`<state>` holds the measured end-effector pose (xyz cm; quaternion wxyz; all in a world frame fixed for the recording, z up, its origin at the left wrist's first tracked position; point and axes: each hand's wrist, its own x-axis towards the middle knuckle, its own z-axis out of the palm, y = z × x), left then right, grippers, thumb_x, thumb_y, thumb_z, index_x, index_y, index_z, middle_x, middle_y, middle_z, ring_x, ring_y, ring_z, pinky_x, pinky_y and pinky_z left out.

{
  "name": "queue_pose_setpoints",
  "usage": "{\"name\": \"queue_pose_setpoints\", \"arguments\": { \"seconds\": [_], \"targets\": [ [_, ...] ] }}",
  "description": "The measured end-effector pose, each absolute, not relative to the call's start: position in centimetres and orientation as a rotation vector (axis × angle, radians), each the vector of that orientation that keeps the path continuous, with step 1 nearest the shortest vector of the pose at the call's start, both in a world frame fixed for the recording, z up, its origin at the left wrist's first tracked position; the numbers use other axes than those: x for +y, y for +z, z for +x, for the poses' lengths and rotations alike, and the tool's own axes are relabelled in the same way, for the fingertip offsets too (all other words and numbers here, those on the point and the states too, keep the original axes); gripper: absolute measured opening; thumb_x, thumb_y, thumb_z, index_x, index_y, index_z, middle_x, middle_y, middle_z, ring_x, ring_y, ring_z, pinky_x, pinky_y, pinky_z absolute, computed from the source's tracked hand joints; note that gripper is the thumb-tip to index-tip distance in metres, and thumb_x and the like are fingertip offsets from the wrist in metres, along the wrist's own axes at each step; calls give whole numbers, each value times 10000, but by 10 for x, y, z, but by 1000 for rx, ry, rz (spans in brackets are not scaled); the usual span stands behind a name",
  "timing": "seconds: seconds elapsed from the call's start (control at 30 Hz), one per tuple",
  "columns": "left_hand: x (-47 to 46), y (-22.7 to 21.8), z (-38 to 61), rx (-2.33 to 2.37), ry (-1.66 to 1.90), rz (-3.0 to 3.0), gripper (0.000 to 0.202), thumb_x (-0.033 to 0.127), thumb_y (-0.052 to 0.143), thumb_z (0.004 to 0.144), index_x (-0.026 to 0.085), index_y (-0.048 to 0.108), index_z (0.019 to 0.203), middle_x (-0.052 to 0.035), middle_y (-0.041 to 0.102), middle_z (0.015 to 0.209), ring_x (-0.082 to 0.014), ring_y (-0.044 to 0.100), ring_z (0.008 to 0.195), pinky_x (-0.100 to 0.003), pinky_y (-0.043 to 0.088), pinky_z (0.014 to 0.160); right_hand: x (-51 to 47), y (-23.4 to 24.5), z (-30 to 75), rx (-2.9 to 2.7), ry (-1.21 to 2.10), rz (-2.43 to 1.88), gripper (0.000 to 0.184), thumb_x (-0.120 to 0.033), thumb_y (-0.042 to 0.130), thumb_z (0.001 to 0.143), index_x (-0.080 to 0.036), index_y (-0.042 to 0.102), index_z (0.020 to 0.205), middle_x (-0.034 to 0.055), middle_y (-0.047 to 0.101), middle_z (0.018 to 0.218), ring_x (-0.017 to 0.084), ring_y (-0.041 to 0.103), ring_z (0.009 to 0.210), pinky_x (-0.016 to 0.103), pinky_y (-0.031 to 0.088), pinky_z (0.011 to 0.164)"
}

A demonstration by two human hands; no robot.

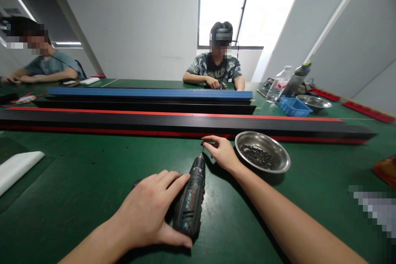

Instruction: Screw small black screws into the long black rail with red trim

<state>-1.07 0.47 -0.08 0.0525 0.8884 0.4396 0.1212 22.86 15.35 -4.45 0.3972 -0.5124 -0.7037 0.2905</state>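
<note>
- Green tabletop (93,185) spreads around the power driver (190,204); a long black-and-red bar (173,122) crosses it beyond the driver's nose.
- Driver: on its side, bit (202,149) pointing away from my camera; whether it rests on the table I cannot tell. I judge it fairly heavy, rigid, sturdy, its ribbed casing slip-resistant; best hold is handle and rear body.
- Left hand (151,202), on the driver: wrapped over it, thumb at the rear.
- Right hand (221,152), at the driver's tip: thumb and fingertip close together; I cannot tell what they pinch.
- Right of the driver's nose: steel bowl (281,150), part-filled with small dark pieces (260,159), probably screws.
- Farther right of the driver: blue tray (295,108), second bowl (323,104); contents unclear.
</note>
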Motion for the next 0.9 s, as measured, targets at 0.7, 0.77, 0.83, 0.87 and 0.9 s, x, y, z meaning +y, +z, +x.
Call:
{"name": "queue_pose_setpoints", "arguments": {
  "seconds": [0.7,0.77,0.83,0.87,0.9],
  "targets": [
    [6,-1,-10,1340,307,2707,1163,982,672,647,172,523,1467,-165,679,1279,-354,684,1028,-512,576,915,153,-43,229,-1786,736,-1300,230,-247,682,897,-222,832,1069,47,832,1058,208,761,810,322,590,787],
    [6,-1,-10,1337,301,2705,1163,984,664,653,169,523,1469,-167,677,1283,-356,683,1030,-517,576,914,153,-44,229,-1784,727,-1297,228,-242,682,895,-225,833,1064,45,832,1057,213,764,832,333,587,825],
    [6,-1,-10,1334,301,2701,1159,988,644,669,162,522,1472,-171,675,1284,-358,683,1028,-527,575,912,153,-44,228,-1780,725,-1293,230,-240,682,894,-224,833,1067,44,831,1063,212,764,835,339,585,844],
    [6,-1,-10,1333,303,2700,1157,989,639,673,160,522,1473,-172,675,1283,-360,683,1027,-531,575,911,153,-44,228,-1779,728,-1291,232,-242,681,894,-222,833,1069,44,831,1065,209,761,825,338,585,837],
    [6,-1,-11,1332,304,2698,1159,989,637,675,158,521,1474,-173,674,1284,-362,683,1028,-535,575,911,153,-44,228,-1777,734,-1289,234,-245,680,895,-220,832,1072,44,831,1068,206,758,812,334,586,820]
  ]
}}
